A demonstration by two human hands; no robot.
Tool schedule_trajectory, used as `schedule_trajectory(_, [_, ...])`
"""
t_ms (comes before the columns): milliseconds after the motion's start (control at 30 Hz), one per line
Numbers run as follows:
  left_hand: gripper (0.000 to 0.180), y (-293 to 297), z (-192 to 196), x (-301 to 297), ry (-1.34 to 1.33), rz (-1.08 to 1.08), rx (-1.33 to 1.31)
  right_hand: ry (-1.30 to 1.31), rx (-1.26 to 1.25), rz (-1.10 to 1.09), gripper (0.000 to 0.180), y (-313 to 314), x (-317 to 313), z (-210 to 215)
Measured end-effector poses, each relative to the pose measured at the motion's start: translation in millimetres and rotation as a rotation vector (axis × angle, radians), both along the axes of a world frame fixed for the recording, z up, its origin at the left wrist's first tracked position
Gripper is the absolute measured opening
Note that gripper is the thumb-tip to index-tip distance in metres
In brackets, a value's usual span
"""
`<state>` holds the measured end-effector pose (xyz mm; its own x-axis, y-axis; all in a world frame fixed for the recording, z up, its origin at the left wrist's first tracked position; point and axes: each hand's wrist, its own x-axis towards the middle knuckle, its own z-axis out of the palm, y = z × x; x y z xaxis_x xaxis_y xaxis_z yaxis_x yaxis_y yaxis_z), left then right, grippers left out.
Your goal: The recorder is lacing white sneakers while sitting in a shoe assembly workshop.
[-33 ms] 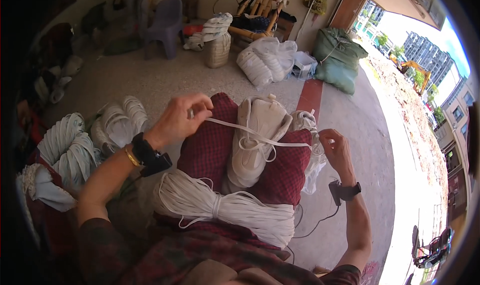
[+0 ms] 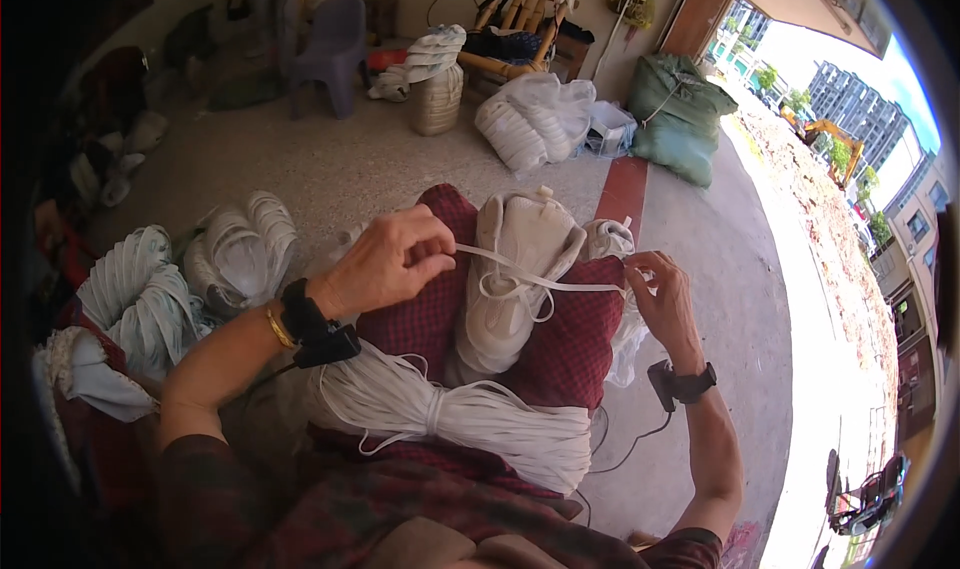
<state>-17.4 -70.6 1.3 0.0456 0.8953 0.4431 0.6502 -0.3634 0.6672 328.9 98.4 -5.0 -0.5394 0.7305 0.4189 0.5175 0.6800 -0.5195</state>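
Head view: at centre frame, the flat white shoelace (image 2: 582,287) across the sneaker (image 2: 498,319) looks light, limp, best held near its ends; the left hand (image 2: 392,256) pinches one, the right hand's (image 2: 660,287) curled fingers' grip unclear.

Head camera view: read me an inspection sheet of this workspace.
Surface: grey floor; knees in checked fabric.
Job's things: white shoe between the knees, white lace across it, tied lace bundle below in view.
Clutter: white ribbed bundles at left; plastic bag and green sack ahead.
Hands: left hand pinches the lace; right hand near its rightmost visible part, grip unclear.
Cables: dark cable near the right black wrist device.
Surroundings: purple chair, bamboo chair; sunlit ground at right.
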Motion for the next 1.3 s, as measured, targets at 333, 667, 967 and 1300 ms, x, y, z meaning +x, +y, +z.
schedule_trajectory(333, [0.023,16.7,-8.8,42.4,0.217,-0.244,0.064,-0.093,0.267,0.383,0.017,-37.2,-54.4,4.8])
schedule_trajectory(667, [0.014,31.2,-18.2,41.1,0.262,0.085,0.466,0.098,-0.101,0.423,0.031,-28.9,-59.7,2.3])
schedule_trajectory(967, [0.034,30.1,-6.1,50.3,-0.002,-0.05,-0.131,0.185,-0.468,0.42,0.039,-12.9,-56.7,-1.9])
schedule_trajectory(1300, [0.046,41.6,-16.0,63.5,-0.003,-0.002,-0.039,0.927,-0.78,0.564,0.031,24.4,-33.9,14.0])
